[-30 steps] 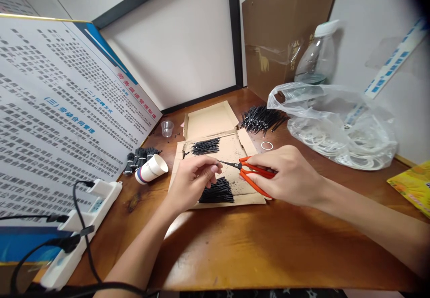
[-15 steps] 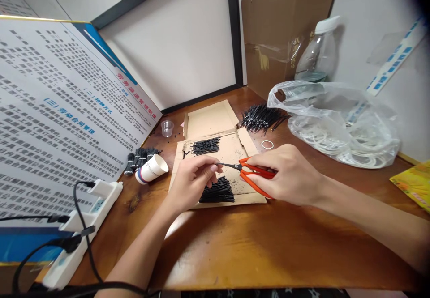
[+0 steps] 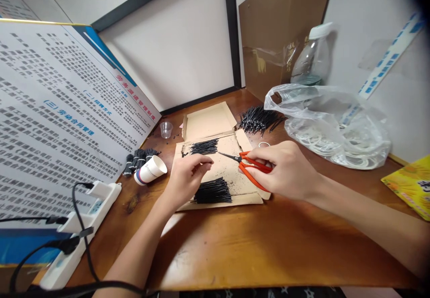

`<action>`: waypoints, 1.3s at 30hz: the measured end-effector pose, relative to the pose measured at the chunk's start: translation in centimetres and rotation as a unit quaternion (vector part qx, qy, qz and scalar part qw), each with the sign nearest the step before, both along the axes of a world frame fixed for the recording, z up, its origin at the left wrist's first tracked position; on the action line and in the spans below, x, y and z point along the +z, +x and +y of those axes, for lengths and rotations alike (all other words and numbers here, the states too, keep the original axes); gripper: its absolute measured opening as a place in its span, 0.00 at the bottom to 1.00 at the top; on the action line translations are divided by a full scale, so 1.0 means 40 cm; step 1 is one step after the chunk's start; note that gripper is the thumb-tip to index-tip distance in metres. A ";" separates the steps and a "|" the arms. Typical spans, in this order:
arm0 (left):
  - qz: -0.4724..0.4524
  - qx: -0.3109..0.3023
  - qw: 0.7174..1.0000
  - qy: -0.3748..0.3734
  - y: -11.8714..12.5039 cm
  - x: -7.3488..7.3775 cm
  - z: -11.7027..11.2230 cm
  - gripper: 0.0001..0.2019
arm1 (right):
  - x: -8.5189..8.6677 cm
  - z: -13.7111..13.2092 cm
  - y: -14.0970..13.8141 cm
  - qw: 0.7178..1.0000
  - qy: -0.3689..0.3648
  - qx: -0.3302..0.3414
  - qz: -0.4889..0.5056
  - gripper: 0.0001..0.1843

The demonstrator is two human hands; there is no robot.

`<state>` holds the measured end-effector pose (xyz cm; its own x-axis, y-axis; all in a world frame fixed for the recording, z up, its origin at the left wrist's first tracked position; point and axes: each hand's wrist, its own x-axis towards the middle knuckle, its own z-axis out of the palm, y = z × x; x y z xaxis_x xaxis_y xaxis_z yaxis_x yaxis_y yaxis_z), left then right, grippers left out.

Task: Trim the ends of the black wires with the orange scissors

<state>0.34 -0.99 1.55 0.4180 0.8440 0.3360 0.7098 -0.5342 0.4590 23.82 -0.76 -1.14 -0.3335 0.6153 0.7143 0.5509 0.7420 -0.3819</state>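
Note:
My right hand (image 3: 290,168) grips a pair of scissors with orange handles (image 3: 257,178) and dark, narrow blades that point left over the cardboard. To the left of the blade tips is my left hand (image 3: 190,175), its thumb and forefinger drawn together; whatever they pinch, if anything, is too small to make out. Beneath both hands lies an unfolded cardboard box (image 3: 240,179) sprinkled with tiny black bits. On it rest two groups of short black wire-like strips, an upper row (image 3: 204,146) and a thicker lower pile (image 3: 213,191) just below my left hand.
A larger heap of black strips (image 3: 258,120) lies behind the cardboard. Right of it sits a plastic bag (image 3: 339,141) of white bands. Tied black bundles (image 3: 134,161), a tipped paper cup (image 3: 151,170), a clear cup (image 3: 166,129) and a power strip (image 3: 97,208) are left.
The scissors and my left fingers have come apart, leaving a gap between them. My left hand has shifted slightly left. The thin dark piece at its fingertips no longer shows.

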 end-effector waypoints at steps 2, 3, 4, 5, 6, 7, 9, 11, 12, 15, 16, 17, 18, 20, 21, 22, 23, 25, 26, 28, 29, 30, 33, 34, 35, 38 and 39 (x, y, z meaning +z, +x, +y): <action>0.081 0.028 0.996 0.036 -0.015 -0.018 0.032 0.05 | -0.005 0.011 0.002 1.000 0.001 -0.020 0.004 0.09; 0.096 0.031 0.994 0.037 -0.019 -0.026 0.050 0.05 | -0.008 0.017 0.004 1.000 0.000 -0.027 0.004 0.09; 0.112 0.034 0.992 0.038 -0.022 -0.033 0.067 0.05 | -0.012 0.023 0.004 0.999 -0.002 -0.032 0.002 0.09; 0.126 0.036 0.991 0.038 -0.021 -0.039 0.085 0.05 | -0.016 0.028 0.005 0.999 -0.007 -0.034 -0.002 0.09; 0.138 0.035 0.989 0.039 -0.018 -0.043 0.102 0.06 | -0.020 0.032 0.006 0.999 -0.011 -0.035 -0.006 0.10; 0.150 0.034 0.987 0.040 -0.013 -0.045 0.119 0.06 | -0.022 0.035 0.006 0.999 -0.017 -0.036 -0.010 0.10; 0.173 0.031 0.983 0.047 0.001 -0.046 0.150 0.07 | -0.025 0.038 0.007 0.999 -0.025 -0.038 -0.015 0.12; 0.192 0.035 0.979 0.055 0.015 -0.046 0.176 0.07 | -0.025 0.038 0.008 0.999 -0.024 -0.042 -0.017 0.12; 0.199 0.040 0.977 0.058 0.020 -0.046 0.186 0.07 | -0.023 0.038 0.008 0.999 -0.021 -0.043 -0.016 0.12; 0.211 0.059 0.974 0.066 0.019 -0.047 0.194 0.07 | -0.019 0.037 0.010 0.999 -0.015 -0.047 -0.014 0.12; 0.211 0.064 0.973 0.067 0.014 -0.047 0.188 0.07 | -0.018 0.036 0.011 0.999 -0.015 -0.047 -0.012 0.11; 0.211 0.067 0.973 0.067 0.007 -0.046 0.176 0.08 | -0.018 0.036 0.011 0.999 -0.017 -0.047 -0.011 0.12; 0.209 0.065 0.974 0.065 -0.001 -0.044 0.160 0.08 | -0.017 0.036 0.011 0.999 -0.019 -0.048 -0.011 0.11; 0.205 0.050 0.976 0.051 -0.016 -0.037 0.119 0.08 | -0.018 0.035 0.011 0.999 -0.021 -0.048 -0.013 0.11; 0.202 0.036 0.978 0.040 -0.021 -0.033 0.096 0.07 | -0.019 0.036 0.011 0.999 -0.020 -0.048 -0.014 0.11; 0.200 0.018 0.979 0.026 -0.024 -0.029 0.074 0.06 | -0.020 0.036 0.011 0.999 -0.021 -0.048 -0.016 0.11; 0.198 -0.001 0.980 0.011 -0.025 -0.025 0.054 0.06 | -0.021 0.036 0.010 0.998 -0.023 -0.047 -0.019 0.11; 0.189 -0.052 0.980 -0.027 -0.022 -0.020 0.024 0.06 | -0.024 0.037 0.010 0.998 -0.028 -0.048 -0.023 0.10; 0.190 -0.069 0.979 -0.041 -0.018 -0.020 0.014 0.05 | -0.025 0.037 0.011 0.998 -0.031 -0.048 -0.025 0.10; 0.195 -0.087 0.975 -0.067 -0.010 -0.023 0.006 0.05 | -0.027 0.038 0.012 0.998 -0.036 -0.049 -0.030 0.10; 0.198 -0.087 0.973 -0.076 -0.006 -0.026 0.005 0.05 | -0.027 0.037 0.013 0.998 -0.037 -0.049 -0.033 0.10; 0.198 -0.085 0.973 -0.085 -0.003 -0.029 0.005 0.05 | -0.028 0.037 0.014 0.998 -0.038 -0.048 -0.035 0.10; 0.188 -0.074 0.975 -0.093 0.005 -0.037 0.005 0.06 | -0.029 0.035 0.014 0.998 -0.035 -0.045 -0.041 0.10; 0.185 -0.068 0.976 -0.093 0.006 -0.038 0.003 0.07 | -0.029 0.034 0.013 0.998 -0.034 -0.043 -0.042 0.10; 0.183 -0.061 0.977 -0.094 0.008 -0.038 0.001 0.07 | -0.029 0.033 0.012 0.998 -0.033 -0.042 -0.042 0.10; 0.181 -0.042 0.977 -0.103 0.011 -0.035 -0.005 0.07 | -0.029 0.032 0.009 0.998 -0.038 -0.040 -0.039 0.10; 0.183 -0.040 0.977 -0.105 0.011 -0.034 -0.006 0.06 | -0.029 0.032 0.008 0.998 -0.041 -0.040 -0.039 0.11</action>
<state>0.78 -1.23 0.18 0.5453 0.8379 -0.0243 0.8064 -0.5164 0.2883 24.15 0.51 -2.29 -0.3333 0.6970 0.6349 0.6376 0.6627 -0.3928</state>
